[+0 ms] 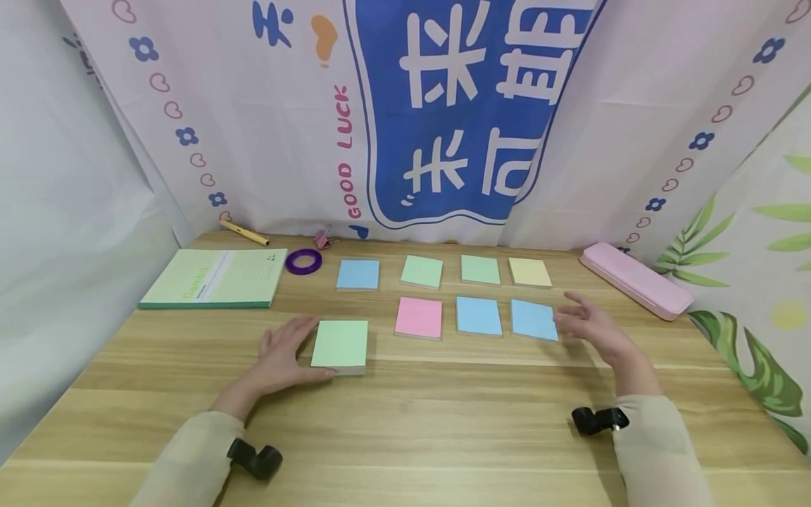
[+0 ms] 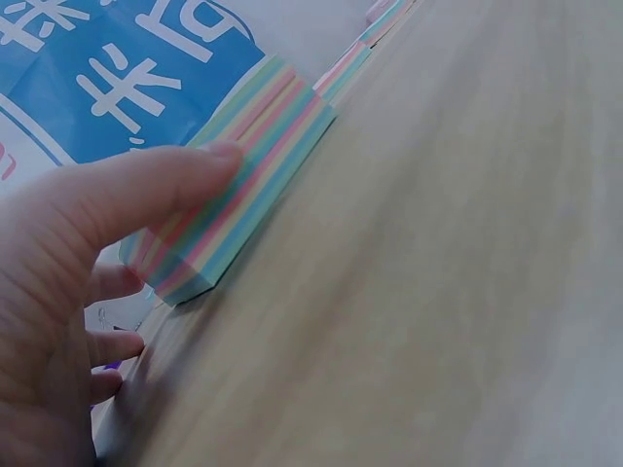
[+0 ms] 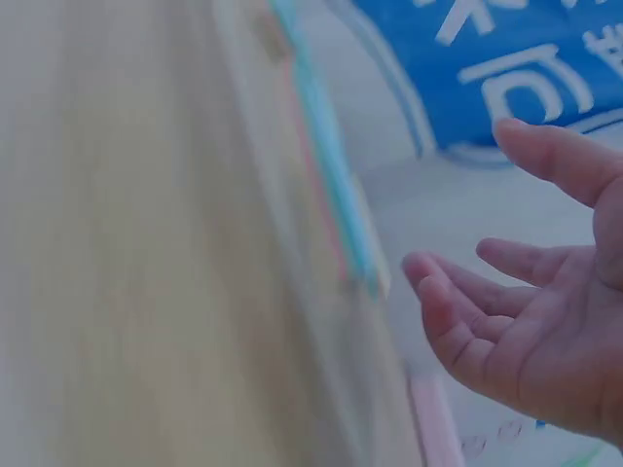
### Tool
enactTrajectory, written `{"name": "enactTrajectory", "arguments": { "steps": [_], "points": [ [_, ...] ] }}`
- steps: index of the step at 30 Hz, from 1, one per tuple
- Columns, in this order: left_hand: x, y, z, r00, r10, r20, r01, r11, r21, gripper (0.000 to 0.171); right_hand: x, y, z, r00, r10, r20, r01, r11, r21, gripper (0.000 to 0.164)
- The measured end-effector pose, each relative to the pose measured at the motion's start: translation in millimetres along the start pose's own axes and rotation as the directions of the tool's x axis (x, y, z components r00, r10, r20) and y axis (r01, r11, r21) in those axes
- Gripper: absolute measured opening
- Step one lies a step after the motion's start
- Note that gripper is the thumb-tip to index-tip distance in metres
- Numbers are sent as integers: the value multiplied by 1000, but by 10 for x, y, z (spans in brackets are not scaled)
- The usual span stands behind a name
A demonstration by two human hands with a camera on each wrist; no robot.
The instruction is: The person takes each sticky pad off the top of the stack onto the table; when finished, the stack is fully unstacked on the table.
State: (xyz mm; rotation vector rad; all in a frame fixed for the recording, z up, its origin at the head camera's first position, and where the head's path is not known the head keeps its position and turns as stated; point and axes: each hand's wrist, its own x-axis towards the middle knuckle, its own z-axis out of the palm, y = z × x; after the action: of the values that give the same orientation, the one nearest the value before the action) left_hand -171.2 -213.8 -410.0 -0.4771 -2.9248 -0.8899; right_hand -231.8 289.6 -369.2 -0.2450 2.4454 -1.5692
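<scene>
A thick stack of sticky notes with a green top lies on the table, left of centre. My left hand grips it, thumb along the near side and fingers at the left. In the left wrist view the stack shows striped layers of pink, yellow, green and blue, with the thumb across them. My right hand hovers with loosely bent fingers beside a thin blue sticky note pad at the right end of the front row. In the right wrist view this hand holds nothing.
Beside that pad lie another blue pad and a pink pad. Behind them runs a row of blue, green and yellow pads. A notebook, purple tape roll, pen and pink case lie around.
</scene>
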Motion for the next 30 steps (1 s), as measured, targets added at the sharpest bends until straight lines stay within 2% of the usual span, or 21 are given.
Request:
{"name": "enactTrajectory", "arguments": {
  "steps": [2, 5, 10, 15, 21, 25, 30],
  "points": [
    [-2, 10, -5, 1000, -1, -5, 1, 1000, -2, 96, 29, -102, 88, 999, -34, -16, 35, 999, 15, 72],
    [-2, 20, -10, 1000, 0, -8, 0, 1000, 0, 95, 103, -287, 303, 995, -98, 6, 98, 994, 46, 69],
    [-1, 31, -12, 1000, -3, -3, 3, 1000, 6, 95, 239, -593, 793, 973, -204, 110, 190, 973, 127, 65],
    [-3, 30, -9, 1000, -9, -4, 9, 1000, 5, 96, 356, -811, 1289, 939, -256, 229, 210, 956, 206, 67],
    [-9, 26, -4, 1000, -13, -1, 13, 1000, 1, 95, 453, -908, 1788, 903, -266, 337, 213, 959, 185, 73],
    [-6, 25, -3, 1000, -14, 2, 14, 1000, -2, 95, 473, -931, 2045, 904, -225, 363, 156, 965, 210, 77],
    [-3, 28, -10, 1000, -14, 1, 14, 1000, -4, 95, 484, -941, 2264, 910, -197, 365, 117, 966, 232, 85]
  ]
}}
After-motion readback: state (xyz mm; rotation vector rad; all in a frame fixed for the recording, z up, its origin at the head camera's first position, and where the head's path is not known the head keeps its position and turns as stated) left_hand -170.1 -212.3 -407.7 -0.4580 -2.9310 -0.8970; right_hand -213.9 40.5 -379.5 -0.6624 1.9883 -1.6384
